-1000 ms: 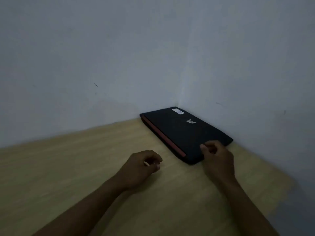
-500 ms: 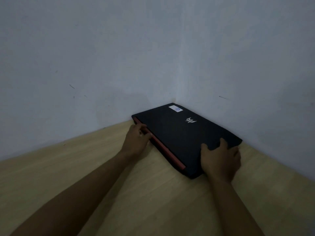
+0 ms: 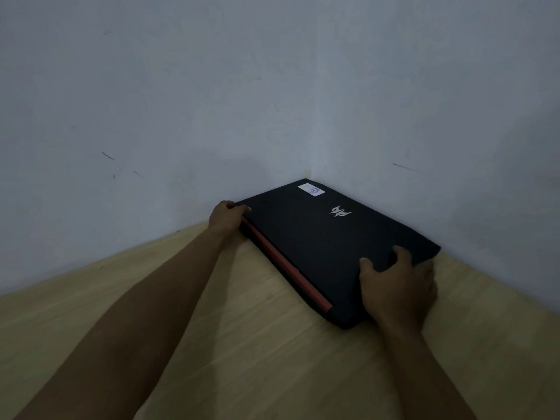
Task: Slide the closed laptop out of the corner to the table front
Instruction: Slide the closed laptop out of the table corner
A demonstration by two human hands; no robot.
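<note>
A closed black laptop point(image 3: 315, 237) with a silver logo, a white sticker and a red strip along its near-left edge lies flat in the far corner of the wooden table point(image 3: 257, 344). Its far corner touches the meeting of the two walls. My left hand point(image 3: 228, 218) grips the laptop's far-left corner, fingers curled over the lid edge. My right hand point(image 3: 397, 286) grips the near-right edge, thumb and fingers resting on the lid, palm against the side.
Two pale grey walls point(image 3: 151, 116) meet just behind the laptop and hem it in at the back and right. Light wood tabletop stretches toward me and to the left between my forearms.
My left hand has slid from the middle of the red-striped edge up to the far-left corner. My right hand keeps its hold on the near-right edge. The laptop still sits in the corner.
</note>
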